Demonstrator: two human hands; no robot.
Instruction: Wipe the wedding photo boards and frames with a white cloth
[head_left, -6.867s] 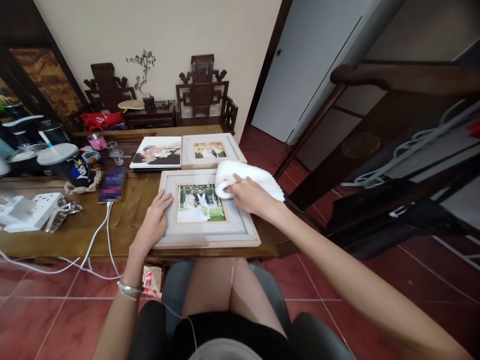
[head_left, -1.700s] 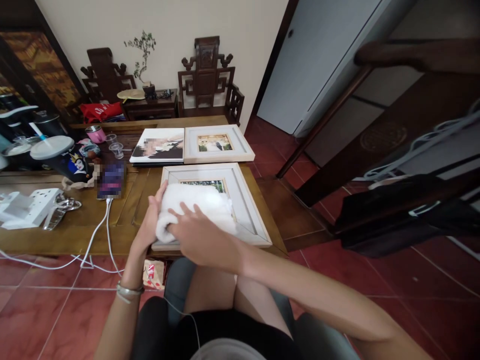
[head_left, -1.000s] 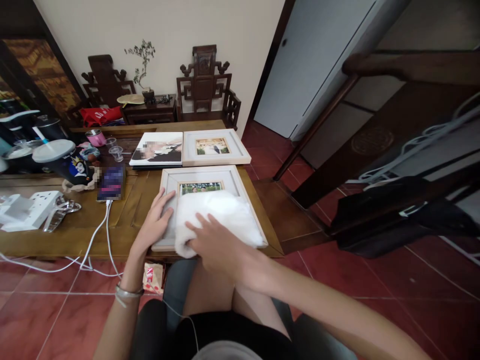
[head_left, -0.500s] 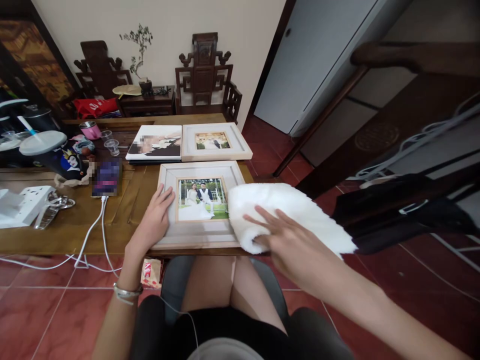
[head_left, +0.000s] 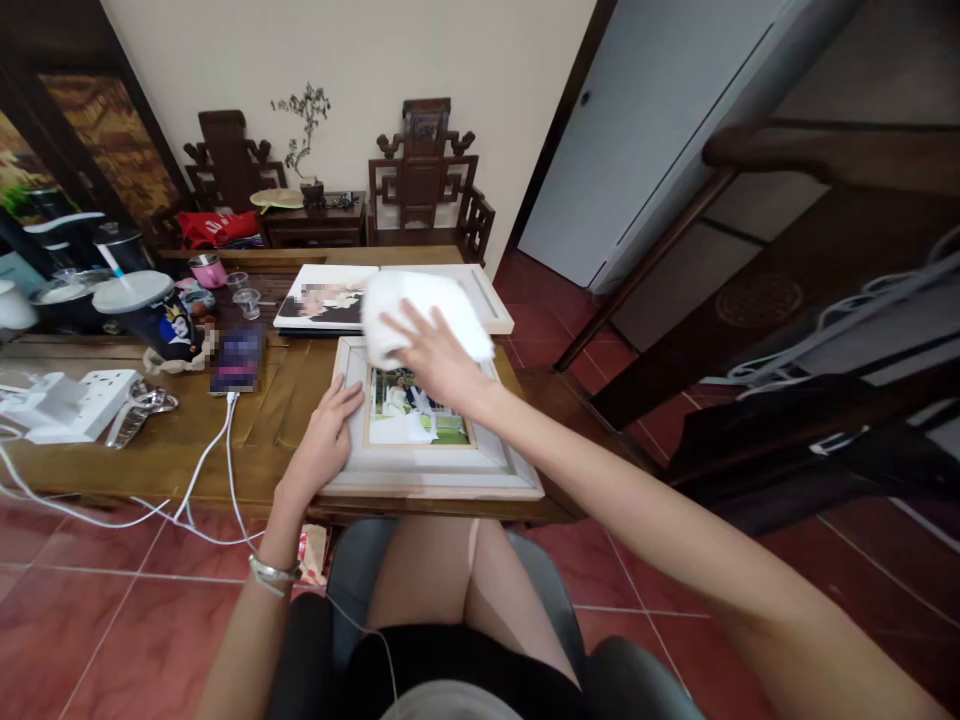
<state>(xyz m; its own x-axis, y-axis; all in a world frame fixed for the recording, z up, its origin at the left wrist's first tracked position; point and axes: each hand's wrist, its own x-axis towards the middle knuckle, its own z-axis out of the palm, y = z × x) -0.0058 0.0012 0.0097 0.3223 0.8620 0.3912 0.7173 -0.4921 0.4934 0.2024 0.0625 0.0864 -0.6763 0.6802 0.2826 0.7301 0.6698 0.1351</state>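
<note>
A pale picture frame (head_left: 439,480) lies flat at the table's front edge; its photo (head_left: 390,420) shows two people seated outdoors. My left hand (head_left: 322,440) rests on the frame's left border, fingers stretched out and flat, not wrapped round it. My right hand (head_left: 439,360) has a fluffy white cloth (head_left: 435,300), slightly blurred, over the frame's far side. Its fingers are spread on top of the cloth, and the thumb is hidden. The cloth covers the frame's far border and the top of the photo.
Behind lie a photo panel (head_left: 322,300) and another pale frame (head_left: 491,300), partly covered. To the left are a phone (head_left: 238,360) with white cables, a lidded dark cup (head_left: 161,320), small clear cups (head_left: 246,300) and a power strip (head_left: 82,405). A dark wooden chair (head_left: 675,250) stands right.
My right hand has carried the white cloth from the frame's right front corner to its far side, up and left. My left hand stays on the left border. The view has shifted slightly.
</note>
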